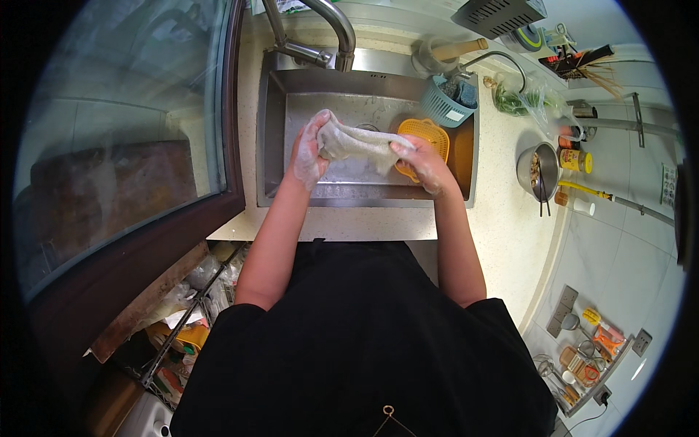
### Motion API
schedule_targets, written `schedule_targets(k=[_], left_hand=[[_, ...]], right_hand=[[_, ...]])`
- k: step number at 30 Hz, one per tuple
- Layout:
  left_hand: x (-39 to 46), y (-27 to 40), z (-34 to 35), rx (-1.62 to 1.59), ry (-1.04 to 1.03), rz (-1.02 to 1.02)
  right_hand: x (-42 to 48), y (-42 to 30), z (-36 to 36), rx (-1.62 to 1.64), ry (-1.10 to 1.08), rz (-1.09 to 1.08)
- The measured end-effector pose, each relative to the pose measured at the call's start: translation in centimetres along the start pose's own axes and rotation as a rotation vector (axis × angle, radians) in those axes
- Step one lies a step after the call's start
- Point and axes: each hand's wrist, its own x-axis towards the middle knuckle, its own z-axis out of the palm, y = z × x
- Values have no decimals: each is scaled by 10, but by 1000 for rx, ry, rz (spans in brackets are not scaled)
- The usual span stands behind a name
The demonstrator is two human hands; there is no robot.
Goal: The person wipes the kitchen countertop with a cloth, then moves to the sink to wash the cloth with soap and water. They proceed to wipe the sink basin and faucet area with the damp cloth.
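Observation:
A wet, off-white cloth (357,143) is stretched between my two hands above a stainless steel sink (349,190). My left hand (310,150) grips its bunched left end, with soap suds over the fingers and wrist. The narrower right end is pinched in my right hand (425,164), which is also sudsy. Beneath and behind my right hand, a yellow perforated plastic basket (431,131) lies in the sink, partly hidden. The sink drain (367,127) shows just beyond the cloth.
A steel faucet (344,38) arches over the sink's back left. On its right rim hangs a blue caddy (445,106) with scrubbers. Right on the counter stand a steel bowl (551,164) with chopsticks and a bag of greens (516,98). A framed glass window (235,109) juts in at left.

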Motion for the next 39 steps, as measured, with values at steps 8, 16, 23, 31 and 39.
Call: schedule_targets(k=[8, 16, 23, 31, 39], left_hand=[[18, -34, 5, -55, 79, -134], [19, -44, 24, -237, -24, -274], [44, -37, -25, -87, 2, -230], [22, -19, 44, -103, 50, -205], [32, -43, 36, -161, 74, -260]], right_hand=[[15, 13, 79, -333, 264, -679], [64, 22, 82, -851, 674, -834], [36, 20, 121, -725, 612, -1081], [58, -1, 94, -677, 723, -877], [64, -5, 79, -736, 681, -868]])
